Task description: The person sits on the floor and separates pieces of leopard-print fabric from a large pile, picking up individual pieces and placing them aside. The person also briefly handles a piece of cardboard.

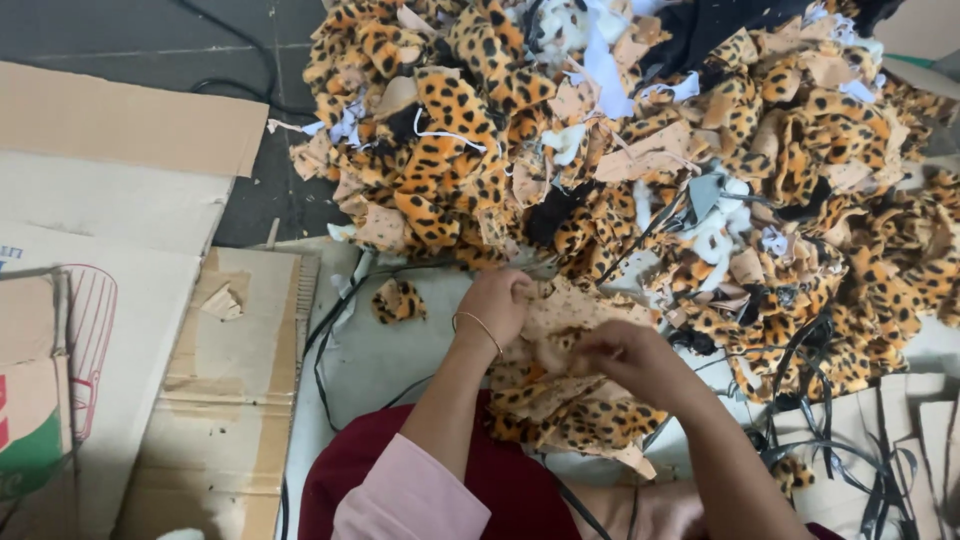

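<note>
My left hand [497, 302], with a thin gold bangle on the wrist, is closed on the tan backing side of a leopard-print fabric piece [560, 312] at the near edge of a big pile. My right hand [628, 358] grips the same piece a little lower and to the right. More leopard-print pieces [575, 415] lie on my lap under both hands, over a dark red garment [520, 495]. The large heap of leopard-print fabric scraps [640, 150] spreads across the upper half of the view.
Flattened cardboard boxes [120, 200] lie at the left, and one small leopard scrap [398, 300] sits alone beside them. Black straps [850, 450] and cardboard bits lie at the lower right. Black cords [335, 315] run along the light surface. Dark floor shows at the top left.
</note>
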